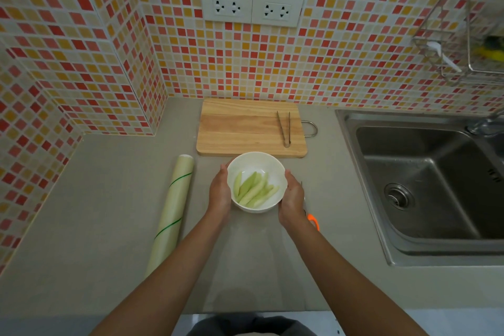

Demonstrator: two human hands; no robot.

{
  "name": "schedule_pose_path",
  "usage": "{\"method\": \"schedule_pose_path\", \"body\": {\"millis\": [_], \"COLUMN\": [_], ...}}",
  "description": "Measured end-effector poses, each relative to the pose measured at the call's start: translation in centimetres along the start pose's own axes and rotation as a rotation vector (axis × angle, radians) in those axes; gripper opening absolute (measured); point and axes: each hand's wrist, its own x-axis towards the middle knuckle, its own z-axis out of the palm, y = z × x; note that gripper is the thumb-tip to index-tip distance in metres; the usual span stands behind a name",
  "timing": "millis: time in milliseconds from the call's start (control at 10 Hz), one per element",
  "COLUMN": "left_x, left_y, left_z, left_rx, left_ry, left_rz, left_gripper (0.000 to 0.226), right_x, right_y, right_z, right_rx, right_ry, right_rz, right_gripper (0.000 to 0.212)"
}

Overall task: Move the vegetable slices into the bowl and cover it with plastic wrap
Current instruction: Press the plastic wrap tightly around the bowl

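We cup the bowl [255, 182] of slices [255, 191] between left hand [219, 194] and right hand [292, 200] on the counter [109, 199], while the wrap roll [172, 213] lies lengthwise just left, nearest our left hand.

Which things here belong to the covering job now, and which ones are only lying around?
For the job:
- white bowl, held between left hand and right hand
- vegetable slices, already inside it
- plastic wrap roll, on the counter left of the bowl

Lying about:
- cutting board, bare of slices
- metal tongs on the board
- orange-handled tool, mostly hidden
- sink
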Motion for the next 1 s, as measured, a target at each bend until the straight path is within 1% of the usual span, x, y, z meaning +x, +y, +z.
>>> {"method": "schedule_pose_path", "body": {"millis": [200,300,500,600,700,800,900,1000], "left_x": [0.7,0.8,1.2,1.2,1.4,1.6,1.7,2.0], "left_y": [-0.3,-1.1,-2.5,-2.5,-2.4,-2.2,-2.1,-2.1], "left_z": [-0.2,-0.3,-0.9,-0.9,-0.8,-0.8,-1.1,-1.9], "left_rx": [0.029,0.035,0.092,0.114,0.120,0.104,0.028,-0.071], "left_ry": [-0.059,-0.066,-0.043,-0.032,-0.033,-0.058,-0.065,-0.051], "left_rz": [0.048,0.064,0.097,0.072,0.046,0.015,-0.002,0.006], "left_gripper": [0.043,0.042,0.048,0.049,0.054,0.059,0.065,0.069], "right_x": [0.3,0.4,0.7,0.6,0.5,0.3,0.5,0.7], "right_y": [0.8,1.2,2.2,2.5,2.6,2.2,2.1,1.6], "right_z": [-0.2,-0.3,-0.6,-0.7,-0.9,-0.9,-1.1,-1.2], "right_rx": [-0.027,-0.033,-0.106,-0.145,-0.176,-0.217,-0.223,-0.124], "right_ry": [0.016,0.016,0.013,-0.004,-0.018,-0.014,-0.042,-0.035], "right_rz": [-0.020,-0.018,-0.106,-0.126,-0.136,-0.149,-0.166,-0.145], "right_gripper": [0.030,0.031,0.032,0.030,0.036,0.034,0.034,0.028]}}
